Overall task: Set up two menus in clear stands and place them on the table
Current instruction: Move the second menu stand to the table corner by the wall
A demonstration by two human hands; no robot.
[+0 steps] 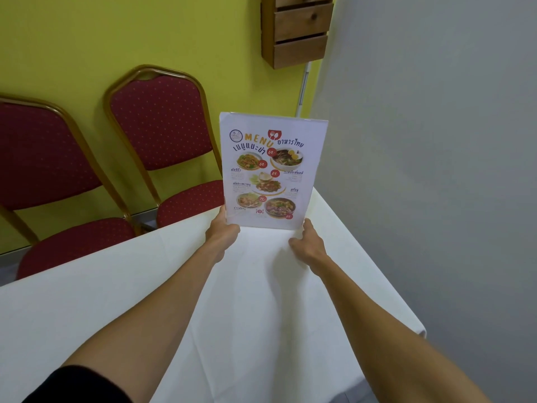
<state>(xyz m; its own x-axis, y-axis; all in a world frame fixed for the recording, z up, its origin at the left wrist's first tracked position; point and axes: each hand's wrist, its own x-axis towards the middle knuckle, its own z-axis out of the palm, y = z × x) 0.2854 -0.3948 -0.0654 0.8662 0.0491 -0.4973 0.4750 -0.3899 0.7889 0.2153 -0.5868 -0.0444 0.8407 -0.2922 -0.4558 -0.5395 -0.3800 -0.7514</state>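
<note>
Standing upright at the centre of the frame, near the far edge of a desk draped in a plain white cloth [174, 286]: a printed white menu with food photographs and the orange word "MENU", held in a clear plastic stand [271, 170]. Tilted slightly, top leaning toward the right of the frame. Gripped at its lower left corner by the left hand [222, 231], fingers curled round the stand's edge and hidden behind it. Steadied at its lower right corner by the right hand [309, 242], thumb up against the stand's side, remaining fingers folded low by the cloth. Bare forearms reaching in from the bottom of the frame, a black sleeve [78, 385] at lower left. Beyond the desk, in the left half of the frame, two red padded chairs with gold metal frames [157, 123] against a yellow-green wall [87, 39]. At top centre, a brown wooden wall rack [299, 30]; to the right, a grey wall [436, 141].
</note>
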